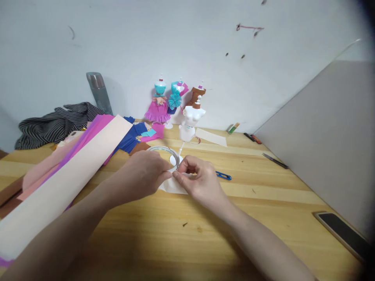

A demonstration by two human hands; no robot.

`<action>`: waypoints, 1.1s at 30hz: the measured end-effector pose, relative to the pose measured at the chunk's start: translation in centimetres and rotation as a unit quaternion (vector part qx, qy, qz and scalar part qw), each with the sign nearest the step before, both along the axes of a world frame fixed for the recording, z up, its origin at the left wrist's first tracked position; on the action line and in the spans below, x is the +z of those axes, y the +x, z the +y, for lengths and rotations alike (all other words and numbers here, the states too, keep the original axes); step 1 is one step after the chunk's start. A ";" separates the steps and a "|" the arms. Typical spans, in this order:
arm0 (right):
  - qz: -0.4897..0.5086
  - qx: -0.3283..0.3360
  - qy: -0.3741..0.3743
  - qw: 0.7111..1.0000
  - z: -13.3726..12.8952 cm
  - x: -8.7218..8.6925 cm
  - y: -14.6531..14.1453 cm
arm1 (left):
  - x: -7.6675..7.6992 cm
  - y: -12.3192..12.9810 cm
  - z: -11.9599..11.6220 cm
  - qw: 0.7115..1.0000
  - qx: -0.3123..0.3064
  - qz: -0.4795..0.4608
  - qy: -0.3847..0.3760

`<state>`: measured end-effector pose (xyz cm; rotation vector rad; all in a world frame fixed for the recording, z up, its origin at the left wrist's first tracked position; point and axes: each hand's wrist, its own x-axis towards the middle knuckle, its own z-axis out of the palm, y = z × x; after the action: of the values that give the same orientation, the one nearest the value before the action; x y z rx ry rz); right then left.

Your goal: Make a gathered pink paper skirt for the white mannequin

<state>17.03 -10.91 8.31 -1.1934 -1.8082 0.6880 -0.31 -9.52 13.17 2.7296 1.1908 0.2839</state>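
A roll of double-sided-looking tape (176,160) is gripped in my left hand (149,168), its ring sticking up above my fingers. The thumb and fingers of my right hand (197,175) pinch at the tape's near edge, close against my left fingertips; the exact spot is partly hidden. Under both hands lies a pale sheet of crepe paper (172,187) on the table. Just behind stands a small white dress-form mannequin (191,117) on a thin stand, with a brown band round its neck.
Dressed mini mannequins (158,105) stand by the wall. Folded crepe paper sheets (88,168) cover the left side, near a grey flask (99,93) and striped cloth (58,123). To the right are a blue-handled cutter (223,176), scissors (275,160) and a phone (342,234).
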 end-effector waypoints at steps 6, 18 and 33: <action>0.008 0.003 0.020 1.000 0.4 -0.2 0.1 | -0.3 0.3 0.3 1.000 0.021 -0.007 0.000; -0.014 0.039 0.022 0.999 0.4 0.8 1.1 | -0.8 -1.2 1.6 0.991 0.003 -0.126 -0.042; -0.037 0.053 0.019 0.998 0.4 1.2 1.2 | -0.5 -1.3 1.6 0.991 0.004 -0.117 -0.066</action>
<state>18.22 -10.53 9.52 -1.1162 -1.9500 0.6735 -1.65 -7.92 12.64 2.4990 1.1140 0.4920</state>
